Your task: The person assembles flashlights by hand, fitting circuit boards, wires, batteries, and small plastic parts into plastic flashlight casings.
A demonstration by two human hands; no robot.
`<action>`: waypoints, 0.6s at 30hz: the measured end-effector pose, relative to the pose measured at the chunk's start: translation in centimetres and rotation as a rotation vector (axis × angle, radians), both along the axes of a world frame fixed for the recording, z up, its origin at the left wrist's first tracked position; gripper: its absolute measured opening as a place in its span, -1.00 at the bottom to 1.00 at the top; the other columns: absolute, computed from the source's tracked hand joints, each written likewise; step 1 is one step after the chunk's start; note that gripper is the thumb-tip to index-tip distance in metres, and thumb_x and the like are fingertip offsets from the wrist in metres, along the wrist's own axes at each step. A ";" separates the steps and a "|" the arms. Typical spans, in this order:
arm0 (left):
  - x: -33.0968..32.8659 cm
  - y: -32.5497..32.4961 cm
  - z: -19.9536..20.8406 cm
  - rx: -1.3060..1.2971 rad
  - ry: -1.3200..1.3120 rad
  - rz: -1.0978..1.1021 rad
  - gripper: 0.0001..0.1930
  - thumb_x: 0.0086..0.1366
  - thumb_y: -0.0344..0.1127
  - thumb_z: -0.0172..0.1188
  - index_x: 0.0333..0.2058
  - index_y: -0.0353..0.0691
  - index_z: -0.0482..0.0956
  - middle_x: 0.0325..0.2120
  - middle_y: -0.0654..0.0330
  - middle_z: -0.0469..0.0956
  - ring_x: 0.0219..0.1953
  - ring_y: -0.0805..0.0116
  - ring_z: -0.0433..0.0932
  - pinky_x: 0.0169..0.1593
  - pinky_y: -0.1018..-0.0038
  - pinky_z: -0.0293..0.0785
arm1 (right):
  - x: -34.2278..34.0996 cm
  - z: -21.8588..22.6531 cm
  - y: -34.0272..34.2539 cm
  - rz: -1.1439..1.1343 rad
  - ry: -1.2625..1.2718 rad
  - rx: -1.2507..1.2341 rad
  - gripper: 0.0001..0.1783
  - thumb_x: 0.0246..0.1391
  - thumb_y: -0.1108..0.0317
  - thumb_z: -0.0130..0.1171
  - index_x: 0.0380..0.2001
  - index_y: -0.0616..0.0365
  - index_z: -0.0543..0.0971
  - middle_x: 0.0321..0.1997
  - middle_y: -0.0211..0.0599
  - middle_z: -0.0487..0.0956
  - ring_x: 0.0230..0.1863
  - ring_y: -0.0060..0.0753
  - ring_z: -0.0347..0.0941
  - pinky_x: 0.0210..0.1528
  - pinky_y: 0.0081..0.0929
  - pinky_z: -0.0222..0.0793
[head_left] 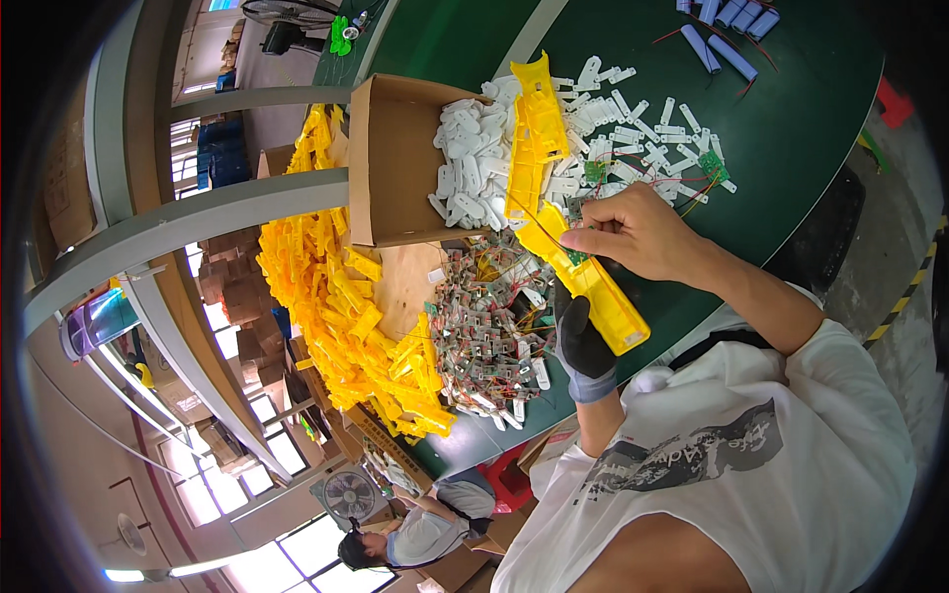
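Note:
My left hand (585, 346), in a grey and black glove, is closed around a long yellow plastic shell (615, 308), which it holds tilted over the table. My bare right hand (633, 232) is over the shell's upper end, thumb and forefinger pinched on a thin wire (539, 225). Beneath those fingertips, part of a green circuit board (576, 257) shows inside the shell; the fingers hide the rest. Just beyond lie more yellow shells (539, 114) on white plastic pieces. Close to my right hand, a small green board (712, 166) with red wires rests on the white pieces.
A cardboard box (395, 163) stands left of the white plastic pieces (470, 163). Heaped yellow shells (346, 326) and a pile of wired small parts (494, 326) fill the left side. Blue-purple cylindrical cells (732, 54) lie at the far right. Another person (440, 529) sits beyond the table.

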State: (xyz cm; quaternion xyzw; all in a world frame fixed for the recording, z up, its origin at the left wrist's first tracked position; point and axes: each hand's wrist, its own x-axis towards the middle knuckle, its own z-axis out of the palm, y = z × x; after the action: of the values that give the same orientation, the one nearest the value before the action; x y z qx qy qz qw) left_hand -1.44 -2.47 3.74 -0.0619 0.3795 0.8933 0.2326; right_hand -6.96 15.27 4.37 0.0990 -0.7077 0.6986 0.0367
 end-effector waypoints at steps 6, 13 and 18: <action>-0.6 0.9 0.6 -0.141 0.084 0.163 -0.48 0.40 -0.15 -0.10 0.24 -0.28 0.18 -0.07 0.04 0.48 -0.11 0.16 0.55 -0.01 0.27 0.48 | 0.1 0.2 0.2 0.022 -0.048 0.035 -0.54 0.13 0.16 0.22 -0.71 0.26 0.45 -0.80 -0.36 0.25 -0.73 -0.60 0.04 -0.65 -0.46 -0.06; -1.0 1.7 0.8 -0.584 0.107 0.174 -0.61 0.46 -0.15 -0.17 0.09 -0.30 0.33 -0.20 0.13 0.50 -0.23 0.40 0.54 -0.14 0.42 0.48 | 0.0 -0.2 -0.2 -0.080 0.139 0.196 -0.57 0.11 0.16 0.22 -0.69 0.26 0.50 -0.78 -0.24 0.34 -0.76 -0.41 0.17 -0.66 -0.42 0.04; -0.8 1.6 0.5 -0.731 0.176 0.090 -0.66 0.45 -0.23 -0.16 0.05 -0.33 0.34 -0.26 0.13 0.50 -0.29 0.43 0.53 -0.19 0.47 0.46 | 0.0 -0.5 -0.7 -0.144 0.189 0.190 -0.47 0.10 0.05 0.22 -0.78 0.20 0.45 -0.79 -0.24 0.38 -0.77 -0.30 0.29 -0.65 -0.40 0.15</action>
State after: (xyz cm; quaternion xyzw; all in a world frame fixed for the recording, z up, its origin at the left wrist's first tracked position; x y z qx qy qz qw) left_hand -2.28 -0.90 4.19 -0.0803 0.6885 0.7104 0.1221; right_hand -6.92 14.58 3.85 0.1164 -0.7692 0.6117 0.1435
